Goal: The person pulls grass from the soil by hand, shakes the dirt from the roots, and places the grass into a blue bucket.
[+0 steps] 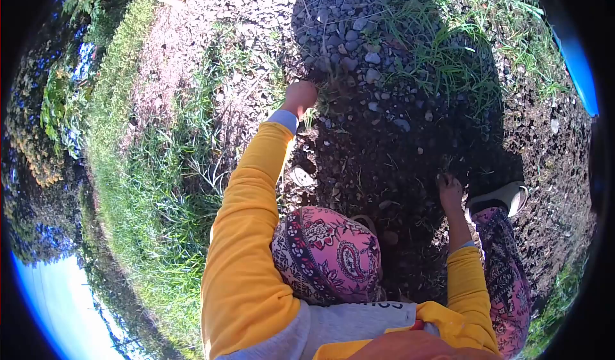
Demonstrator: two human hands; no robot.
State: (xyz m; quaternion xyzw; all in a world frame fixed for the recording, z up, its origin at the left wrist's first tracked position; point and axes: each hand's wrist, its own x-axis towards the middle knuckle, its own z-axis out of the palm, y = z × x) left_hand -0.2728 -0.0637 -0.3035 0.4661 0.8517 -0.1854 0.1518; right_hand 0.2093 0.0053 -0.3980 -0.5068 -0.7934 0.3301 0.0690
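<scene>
My left hand (pixel 300 97) is closed in a fist over the stony ground at upper centre. A blurred tuft of weeds (pixel 329 92) sticks out on its right side, and pale green stems show just below the fist. Lower right, my right hand (pixel 451 192) hangs low over dark, shaded soil (pixel 397 167) with its fingers curled together. Its fingertips are dark, and what they hold, if anything, cannot be made out.
Grey stones (pixel 349 33) lie in the shadow at the top. Green grass (pixel 166 219) grows on the left, with more grass (pixel 448 58) at upper right. My patterned knee (pixel 333 251) and a light shoe (pixel 506 198) are close to the hands. A blue object (pixel 576 71) stands at far right.
</scene>
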